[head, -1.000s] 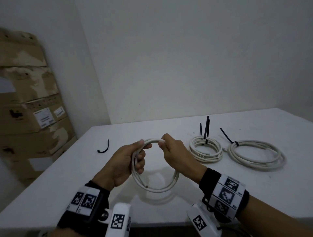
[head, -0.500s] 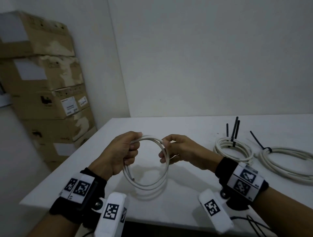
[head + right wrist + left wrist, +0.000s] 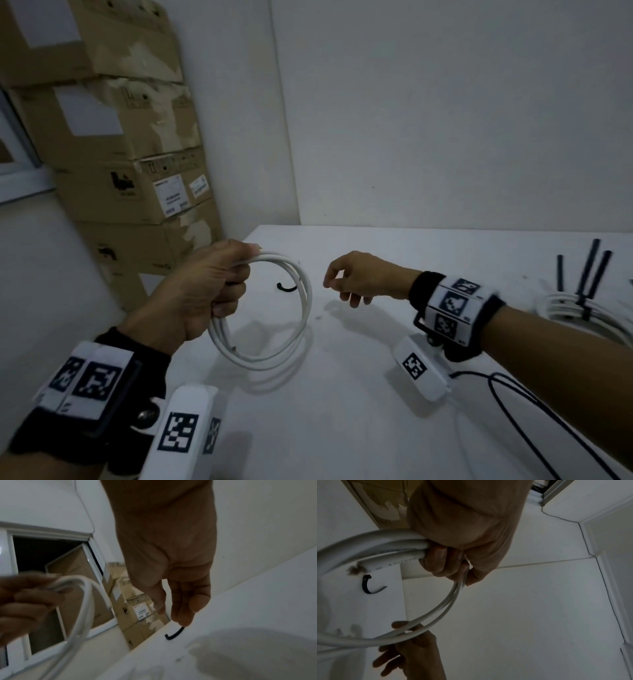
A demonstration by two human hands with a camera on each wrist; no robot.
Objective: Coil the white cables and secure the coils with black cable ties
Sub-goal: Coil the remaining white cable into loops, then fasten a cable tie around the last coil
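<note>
My left hand [image 3: 236,277] grips a white cable coil [image 3: 306,308] at its top left and holds it upright above the white table [image 3: 342,428]. The left wrist view shows the fingers [image 3: 436,558] wrapped round the bundled strands [image 3: 368,543]. My right hand [image 3: 334,284] hovers just right of the coil, fingers loosely curled and holding nothing. A loose black cable tie [image 3: 287,288] lies curled on the table behind the coil. It shows below my right fingertips [image 3: 181,615] in the right wrist view as a black cable tie [image 3: 175,634].
A tied white coil [image 3: 565,308] with black tie tails [image 3: 589,267] sticking up lies at the right edge. Stacked cardboard boxes [image 3: 130,164] stand left of the table by the wall. A thin black wire [image 3: 513,404] trails from my right wrist across the near right table.
My right hand has let go of the coil and drawn slightly right. The left hand alone now holds the coil. The view has swung left, bringing the loose tie into sight.
</note>
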